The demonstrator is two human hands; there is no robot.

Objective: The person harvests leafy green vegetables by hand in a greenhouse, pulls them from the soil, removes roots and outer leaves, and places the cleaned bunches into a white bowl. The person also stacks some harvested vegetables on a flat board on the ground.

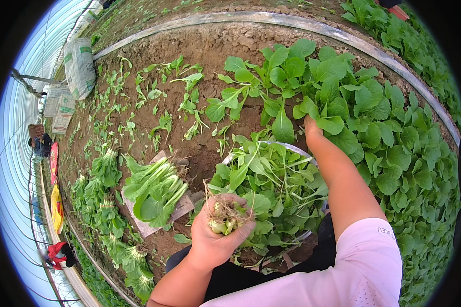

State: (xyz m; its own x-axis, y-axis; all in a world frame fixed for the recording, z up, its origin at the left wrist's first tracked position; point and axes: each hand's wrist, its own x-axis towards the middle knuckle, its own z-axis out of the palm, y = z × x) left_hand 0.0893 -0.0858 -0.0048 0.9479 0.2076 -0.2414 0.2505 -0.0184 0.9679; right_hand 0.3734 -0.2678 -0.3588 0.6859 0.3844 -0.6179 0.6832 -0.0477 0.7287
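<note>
My left hand (pixel 215 240) is closed around a bunch of uprooted leafy greens (pixel 227 217), its thin, soil-brown roots pointing up at me. Behind it stands a round tub (pixel 292 147) heaped with loose green leaves and thin stems (pixel 280 188). My right hand (pixel 313 129) reaches past the tub's far side to the base of the growing leafy greens (pixel 330 92). Leaves cover its fingers, so I cannot see whether it grips a stem. Left of the tub, a pile of pulled greens (pixel 157 192) lies on a flat board (pixel 144 228), roots toward the tub.
Tied bunches of greens (pixel 109 213) lie in a row at left. Small plants are scattered over the bare soil (pixel 211 57). A pale curved strip (pixel 249 17) borders the bed. Sacks (pixel 80 69) and two other people (pixel 42 145), (pixel 57 255) are along the greenhouse's left side.
</note>
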